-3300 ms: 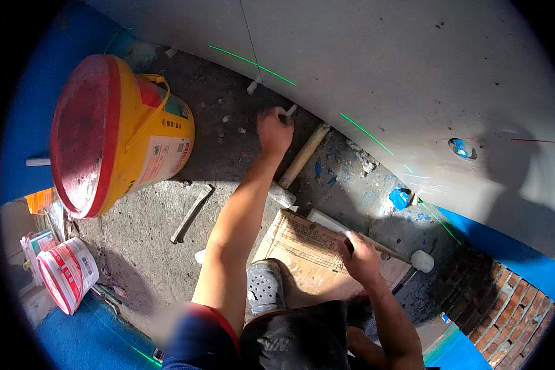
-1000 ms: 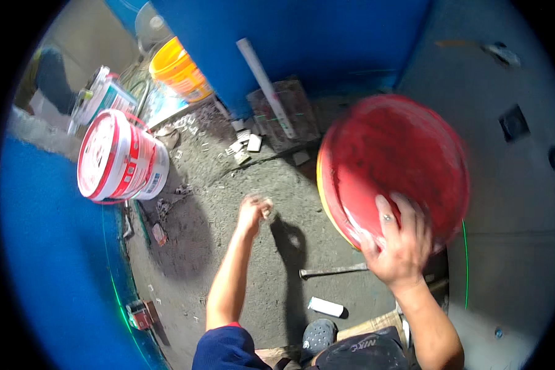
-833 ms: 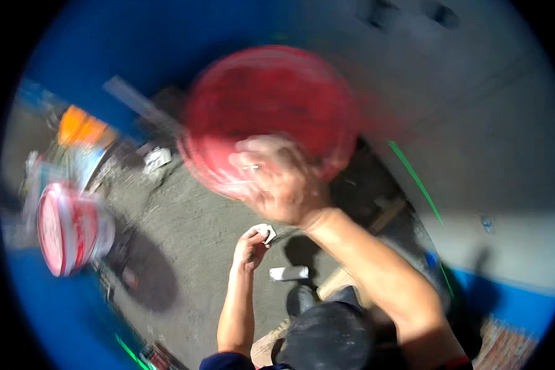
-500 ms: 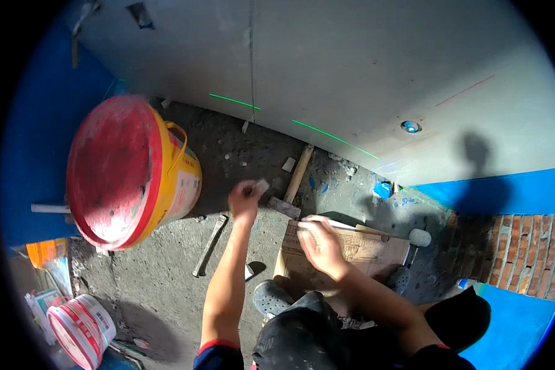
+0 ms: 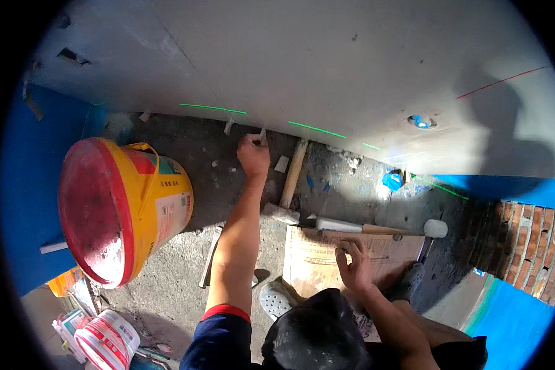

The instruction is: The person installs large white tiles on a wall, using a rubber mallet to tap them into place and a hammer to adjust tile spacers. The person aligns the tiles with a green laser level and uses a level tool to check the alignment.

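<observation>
My left hand [image 5: 253, 155] reaches out low to the foot of the grey wall panel [image 5: 327, 68]. Its fingers close on a small pale chip [image 5: 263, 134], whose tip points at the panel's bottom edge. Similar pale chips [image 5: 229, 126] stand along that edge to the left. My right hand [image 5: 355, 266] hovers above a sheet of cardboard [image 5: 314, 253], fingers loosely curled with a gap to the thumb and nothing visible in them. A wooden-handled hammer [image 5: 295, 172] lies on the floor between the panel and the cardboard.
A large yellow bucket with a red lid [image 5: 95, 209] stands at left, a smaller white-and-red bucket [image 5: 108, 339] below it. A white-headed mallet [image 5: 436, 229] lies right of the cardboard, near a brick strip [image 5: 524, 246]. Another long-handled tool [image 5: 209, 262] lies beside my left forearm.
My left hand has moved forward with the chip to the panel's bottom edge. My right hand has shifted right and back over the cardboard. The view has shifted too.
</observation>
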### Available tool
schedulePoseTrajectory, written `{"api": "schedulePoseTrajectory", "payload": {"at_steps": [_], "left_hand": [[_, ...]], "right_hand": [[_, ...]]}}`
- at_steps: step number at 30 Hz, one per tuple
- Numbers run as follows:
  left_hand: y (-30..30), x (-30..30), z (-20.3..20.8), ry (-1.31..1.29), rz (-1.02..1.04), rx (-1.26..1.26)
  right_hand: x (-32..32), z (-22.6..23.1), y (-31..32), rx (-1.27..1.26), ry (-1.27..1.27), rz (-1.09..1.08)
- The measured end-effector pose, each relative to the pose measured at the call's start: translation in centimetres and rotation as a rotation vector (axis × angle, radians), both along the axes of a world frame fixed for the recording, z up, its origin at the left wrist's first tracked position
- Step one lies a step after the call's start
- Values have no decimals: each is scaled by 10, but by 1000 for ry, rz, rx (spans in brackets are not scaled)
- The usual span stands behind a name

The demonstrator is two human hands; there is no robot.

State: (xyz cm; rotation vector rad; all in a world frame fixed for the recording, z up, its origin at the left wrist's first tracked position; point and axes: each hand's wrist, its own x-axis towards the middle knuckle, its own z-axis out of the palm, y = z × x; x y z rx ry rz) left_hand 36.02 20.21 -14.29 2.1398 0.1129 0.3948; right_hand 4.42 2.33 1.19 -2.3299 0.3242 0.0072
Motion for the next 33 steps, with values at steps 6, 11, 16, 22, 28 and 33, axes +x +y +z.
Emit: {"api": "schedulePoseTrajectory", "payload": {"at_steps": [6,11,16,22,28,33], "left_hand": [[5,1,24,190,-16,97],[-13,-3,17,161,19,88],[-18,-6,6,83,31,87],[-15,-6,-2,76,5,156],[2,-23,19,39,31,81],[120,-119,53,91,92,-45]], "right_hand": [[1,-8,10,91,87,-1],[8,-2,15,113,73,53],[12,0,16,82,63,86],[13,-3,17,150,86,140],[19,-7,22,109,127,259],[30,-8,40,107,189,267]]}}
